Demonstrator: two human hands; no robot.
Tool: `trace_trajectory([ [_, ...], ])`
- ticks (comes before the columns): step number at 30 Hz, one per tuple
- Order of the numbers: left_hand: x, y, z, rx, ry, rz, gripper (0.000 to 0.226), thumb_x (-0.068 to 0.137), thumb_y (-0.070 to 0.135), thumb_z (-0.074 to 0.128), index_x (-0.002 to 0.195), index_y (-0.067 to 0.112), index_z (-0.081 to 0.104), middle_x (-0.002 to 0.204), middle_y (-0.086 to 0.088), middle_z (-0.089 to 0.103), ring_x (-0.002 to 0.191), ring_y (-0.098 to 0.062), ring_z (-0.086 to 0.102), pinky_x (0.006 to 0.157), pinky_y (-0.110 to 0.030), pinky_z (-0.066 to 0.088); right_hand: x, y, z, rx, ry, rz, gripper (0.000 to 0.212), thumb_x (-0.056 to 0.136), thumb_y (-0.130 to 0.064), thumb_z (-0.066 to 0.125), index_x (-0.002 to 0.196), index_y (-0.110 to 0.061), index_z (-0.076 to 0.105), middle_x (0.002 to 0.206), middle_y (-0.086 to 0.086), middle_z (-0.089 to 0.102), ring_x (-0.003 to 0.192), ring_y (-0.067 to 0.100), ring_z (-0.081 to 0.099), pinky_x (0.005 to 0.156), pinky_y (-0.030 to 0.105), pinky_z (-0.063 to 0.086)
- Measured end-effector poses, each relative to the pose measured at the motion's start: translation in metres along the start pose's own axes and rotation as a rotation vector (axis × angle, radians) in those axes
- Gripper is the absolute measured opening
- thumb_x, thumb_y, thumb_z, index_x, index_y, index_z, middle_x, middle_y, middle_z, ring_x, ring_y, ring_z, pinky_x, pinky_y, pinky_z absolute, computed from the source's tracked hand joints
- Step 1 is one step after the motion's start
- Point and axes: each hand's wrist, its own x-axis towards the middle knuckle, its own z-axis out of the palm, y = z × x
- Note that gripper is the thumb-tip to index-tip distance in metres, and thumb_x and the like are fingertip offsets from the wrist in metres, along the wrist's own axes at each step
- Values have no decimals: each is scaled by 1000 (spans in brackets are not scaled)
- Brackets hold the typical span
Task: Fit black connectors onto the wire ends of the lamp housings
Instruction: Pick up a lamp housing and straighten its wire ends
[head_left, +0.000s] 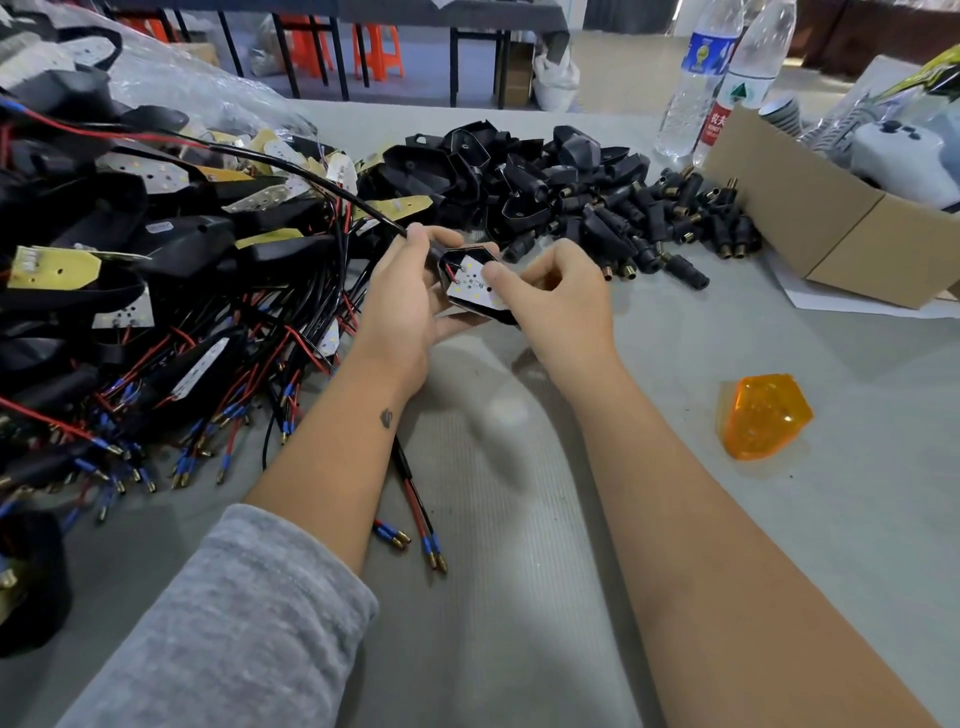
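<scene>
Both hands hold one lamp housing up over the desk, in the middle of the view. The left hand curls around its black shell from below and also pinches its wire. The right hand pinches the edge of the little white board inside the housing. The housing looks small, light and hard, so it is best held by its black shell, not by the thin board. The wire is soft and bendy, and it will flop, so I think it should be held close to its metal tip. The black connectors lie in a pile just behind the hands. They look hard and small, easy to pick up with two fingers.
</scene>
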Motion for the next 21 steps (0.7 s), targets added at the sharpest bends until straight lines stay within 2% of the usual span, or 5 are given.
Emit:
trace_trajectory([
  [4, 2, 2, -2, 71, -14, -12, 45, 106, 34, 31, 78, 17, 61, 78, -6, 69, 71, -16, 66, 64, -29, 54, -1, -8, 1, 462, -134, 106, 29, 85, -31, 60, 66, -14, 45, 62, -1, 49, 50, 6, 40, 51, 23, 33],
  [7, 1, 4, -3, 151, -111, -14, 45, 105, 35, 33, 76, 15, 62, 90, -29, 67, 77, -28, 65, 73, -36, 52, 5, -6, -3, 496, -154, 218, 34, 96, -32, 47, 72, -9, 56, 66, 7, 56, 49, 14, 46, 54, 28, 35],
  [11, -7, 5, 2, 237, -376, -69, 48, 105, 33, 32, 74, 13, 63, 75, -21, 69, 68, -27, 68, 71, -38, 54, 11, 0, -11, 494, -202, 251, 43, 105, -32, 34, 90, -9, 66, 70, 3, 65, 53, 15, 50, 51, 28, 37],
  [17, -12, 5, 6, 430, -538, -90, 41, 104, 22, 37, 78, 6, 65, 73, -4, 71, 71, -15, 67, 72, -22, 51, 12, 3, -11, 587, -237, 216, 34, 101, -33, 44, 94, -15, 72, 81, 4, 72, 49, 16, 43, 42, 22, 40],
  [21, -12, 8, 5, 662, -567, -74, 45, 104, 27, 38, 81, 16, 75, 80, 11, 72, 83, -4, 65, 91, -27, 44, 12, 4, -15, 715, -224, 192, 20, 98, -17, 54, 94, -10, 73, 76, 5, 69, 44, 10, 36, 35, 19, 36],
])
